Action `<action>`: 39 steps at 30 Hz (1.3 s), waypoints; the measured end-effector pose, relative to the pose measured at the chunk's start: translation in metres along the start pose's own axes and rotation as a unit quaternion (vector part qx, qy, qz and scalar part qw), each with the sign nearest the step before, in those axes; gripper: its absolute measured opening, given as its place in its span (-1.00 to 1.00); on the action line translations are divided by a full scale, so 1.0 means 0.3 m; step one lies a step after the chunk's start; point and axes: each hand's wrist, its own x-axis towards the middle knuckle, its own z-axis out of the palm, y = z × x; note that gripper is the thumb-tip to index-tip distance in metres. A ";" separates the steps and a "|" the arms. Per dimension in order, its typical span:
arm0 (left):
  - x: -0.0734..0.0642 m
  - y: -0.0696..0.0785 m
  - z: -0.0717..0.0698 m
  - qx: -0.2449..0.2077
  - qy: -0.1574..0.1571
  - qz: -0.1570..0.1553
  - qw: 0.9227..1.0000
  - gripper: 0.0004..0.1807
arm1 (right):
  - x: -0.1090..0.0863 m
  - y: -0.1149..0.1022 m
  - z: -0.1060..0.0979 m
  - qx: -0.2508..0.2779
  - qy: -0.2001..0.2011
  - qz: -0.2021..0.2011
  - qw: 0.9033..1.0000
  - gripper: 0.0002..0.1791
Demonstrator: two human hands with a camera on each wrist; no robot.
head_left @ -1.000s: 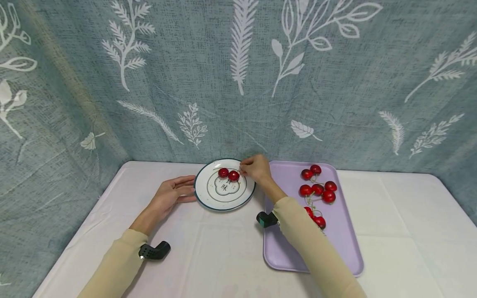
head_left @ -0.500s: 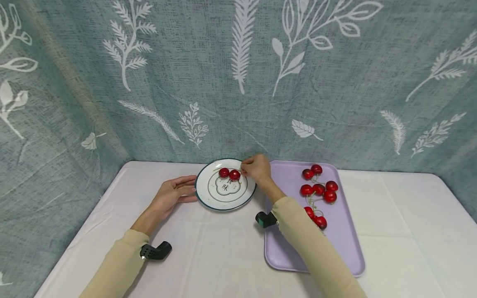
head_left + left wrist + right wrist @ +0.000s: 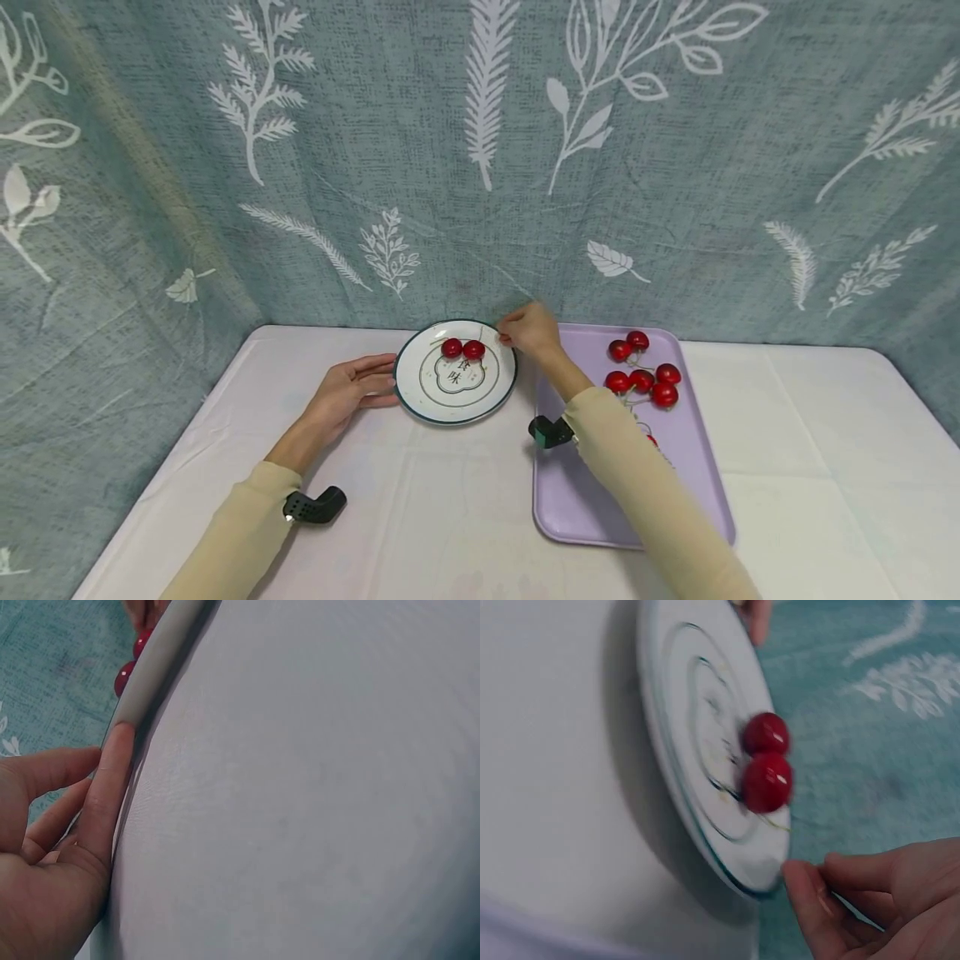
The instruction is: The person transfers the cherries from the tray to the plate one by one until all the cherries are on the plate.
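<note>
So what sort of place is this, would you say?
Probably a staged tabletop recording spot, though I can't tell what room: a leaf-patterned cloth hangs behind a white-covered table, and a black device sits at each wrist.

From my end I see a blue-green curtain across the back, printed with white leaf sprigs and folding forward at the left side. Below it I make out a white tablecloth, faintly creased, its far edge running along the curtain's foot
</note>
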 end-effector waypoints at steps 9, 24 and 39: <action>0.005 -0.007 -0.007 0.001 0.003 0.002 1.000 -0.41 | -0.016 0.005 -0.166 0.034 -0.039 -0.035 0.998 -0.73; 0.005 -0.011 -0.010 0.002 -0.006 0.005 1.000 -0.41 | -0.100 0.091 -0.439 0.041 -0.068 -0.041 0.996 -0.62; 0.006 -0.011 -0.008 0.001 -0.004 0.002 1.000 -0.41 | -0.204 0.139 -0.616 -0.013 -0.080 -0.031 0.996 -0.57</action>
